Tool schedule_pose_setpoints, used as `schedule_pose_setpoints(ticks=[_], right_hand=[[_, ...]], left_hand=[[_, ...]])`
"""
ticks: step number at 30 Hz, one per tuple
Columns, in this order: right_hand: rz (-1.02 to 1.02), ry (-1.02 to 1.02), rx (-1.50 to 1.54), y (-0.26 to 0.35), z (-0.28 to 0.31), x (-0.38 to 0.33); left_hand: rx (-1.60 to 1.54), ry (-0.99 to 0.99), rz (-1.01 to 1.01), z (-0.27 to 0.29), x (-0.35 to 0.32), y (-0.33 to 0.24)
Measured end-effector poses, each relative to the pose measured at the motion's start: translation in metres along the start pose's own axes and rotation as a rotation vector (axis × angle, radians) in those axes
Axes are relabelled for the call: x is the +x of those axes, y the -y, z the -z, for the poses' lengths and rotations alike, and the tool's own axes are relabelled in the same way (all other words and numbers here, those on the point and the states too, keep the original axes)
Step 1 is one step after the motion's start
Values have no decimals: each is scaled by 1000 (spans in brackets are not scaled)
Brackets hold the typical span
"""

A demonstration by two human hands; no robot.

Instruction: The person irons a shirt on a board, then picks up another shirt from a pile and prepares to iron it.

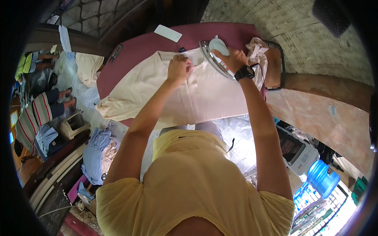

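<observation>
1. Beyond the left hand, a white flat card lies on the maroon ironing board, with a small dark clip just past the knuckles and a dark pen-like thing off to that hand's left.
2. To the right of the right hand, a crumpled pale cloth sits on a dark-rimmed tray at the board's end.
3. Well to the left and below the hands, heaps of clothes lie on the floor, and a person in striped shorts sits there.
4. A blue water bottle stands far to the right, near the person's right elbow.
5. The cream garment lies spread flat on the board under both hands, its edge hanging off toward the person.
6. The left hand is closed, pinching the garment's fabric just beside the iron.
7. The right hand, with a black wristwatch, is wrapped around the handle of the iron, whose metal plate is tilted up on the garment.
</observation>
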State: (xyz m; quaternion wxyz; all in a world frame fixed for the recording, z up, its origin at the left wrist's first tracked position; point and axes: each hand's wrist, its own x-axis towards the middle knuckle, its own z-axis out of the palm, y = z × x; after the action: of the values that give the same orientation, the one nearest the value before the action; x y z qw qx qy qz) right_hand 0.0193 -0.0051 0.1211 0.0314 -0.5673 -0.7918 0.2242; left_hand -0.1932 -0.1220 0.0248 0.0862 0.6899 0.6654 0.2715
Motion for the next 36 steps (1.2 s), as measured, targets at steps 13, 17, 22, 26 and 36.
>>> schedule_pose_setpoints(ticks=[13, 17, 22, 26, 36], right_hand=[[-7, 2, -50, 16, -1, 8], [-17, -15, -79, 13, -9, 16], [28, -60, -32, 9, -10, 14], [45, -67, -45, 15, -8, 14], [36, -115, -92, 4, -21, 20]], left_hand=[[-64, 34, 418, -10, -33, -2], [-78, -33, 417, -18, -37, 0], [-3, 13, 403, -1, -26, -34], [13, 27, 318, -16, -27, -29], [-505, -45, 498, -20, -20, -24]])
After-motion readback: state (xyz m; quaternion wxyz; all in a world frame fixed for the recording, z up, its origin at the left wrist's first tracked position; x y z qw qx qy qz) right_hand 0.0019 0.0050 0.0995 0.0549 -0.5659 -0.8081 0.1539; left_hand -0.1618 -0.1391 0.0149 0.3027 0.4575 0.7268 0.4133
